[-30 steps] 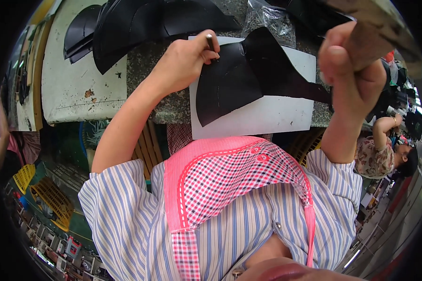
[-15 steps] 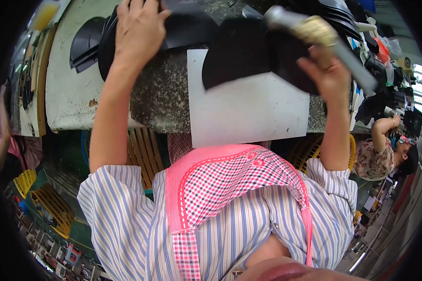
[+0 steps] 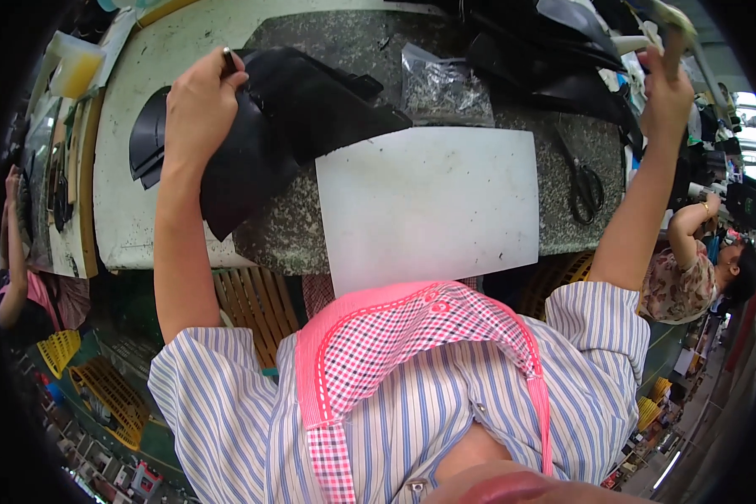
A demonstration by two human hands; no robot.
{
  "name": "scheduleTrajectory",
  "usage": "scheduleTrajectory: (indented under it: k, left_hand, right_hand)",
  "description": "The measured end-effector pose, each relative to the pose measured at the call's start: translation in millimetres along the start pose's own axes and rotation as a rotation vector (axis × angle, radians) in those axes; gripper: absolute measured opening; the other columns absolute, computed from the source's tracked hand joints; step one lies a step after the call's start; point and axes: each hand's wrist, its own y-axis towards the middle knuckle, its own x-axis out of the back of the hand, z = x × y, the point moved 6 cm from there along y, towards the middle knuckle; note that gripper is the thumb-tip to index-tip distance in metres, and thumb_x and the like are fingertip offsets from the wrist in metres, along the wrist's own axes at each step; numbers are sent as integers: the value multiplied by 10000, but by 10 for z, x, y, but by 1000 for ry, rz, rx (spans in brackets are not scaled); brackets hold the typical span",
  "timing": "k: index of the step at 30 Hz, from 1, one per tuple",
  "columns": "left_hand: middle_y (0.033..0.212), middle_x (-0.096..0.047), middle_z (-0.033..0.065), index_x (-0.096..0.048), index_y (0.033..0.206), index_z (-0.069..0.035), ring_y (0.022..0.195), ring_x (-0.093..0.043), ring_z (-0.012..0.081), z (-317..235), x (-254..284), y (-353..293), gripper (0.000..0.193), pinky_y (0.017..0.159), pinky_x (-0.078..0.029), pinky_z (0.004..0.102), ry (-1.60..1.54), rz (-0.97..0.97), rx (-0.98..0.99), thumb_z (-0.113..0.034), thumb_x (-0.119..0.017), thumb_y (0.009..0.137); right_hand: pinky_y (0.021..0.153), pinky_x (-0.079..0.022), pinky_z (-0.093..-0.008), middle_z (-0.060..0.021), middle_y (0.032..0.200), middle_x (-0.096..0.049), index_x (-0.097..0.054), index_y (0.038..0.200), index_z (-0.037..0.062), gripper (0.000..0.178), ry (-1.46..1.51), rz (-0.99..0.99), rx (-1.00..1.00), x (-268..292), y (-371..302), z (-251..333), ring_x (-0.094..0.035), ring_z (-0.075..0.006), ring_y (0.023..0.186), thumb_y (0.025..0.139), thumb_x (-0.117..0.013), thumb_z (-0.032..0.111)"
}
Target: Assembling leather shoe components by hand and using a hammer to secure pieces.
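Observation:
At the upper left, my left hand is closed around a short metal rod, whose end sticks up past the thumb. Under and beside this hand lie black sheet pieces, overlapping and reaching to the top left corner of a white board. My right hand is raised at the upper right, gripping the handle of a hammer. The hammer's head is blurred and has a tan wrapping. More black pieces are heaped left of the right hand.
A clear plastic bag of small dark bits lies behind the board. Black-handled scissors rest right of it on the speckled tabletop. A yellow-filled container stands far left. Other people work at both sides; one is at the right.
The black pieces have shifted left off most of the white board. My left hand has moved slightly left and down. My right hand has swung right and up with the hammer.

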Motion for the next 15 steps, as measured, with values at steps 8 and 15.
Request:
scheduleTrajectory:
  k: [8,15]
  left_hand:
    - [756,-611,103,-560,863,-18,711,-589,227,178,-106,-170,182,667,-428,288,-291,86,83,-166,-572,757]
    - [1089,-507,129,-575,948,-69,1104,-392,283,104,-370,-235,255,885,-344,402,238,362,-8,-230,-593,750]
  right_hand:
    - [430,-283,-144,-35,750,-560,-533,787,5,224,703,707,-79,-504,-1272,771,-390,-6,507,781,-612,215]
    - [460,-297,-167,-63,815,-558,-574,882,0,275,610,1009,-168,-1024,-1768,920,-380,-38,543,775,-613,251]
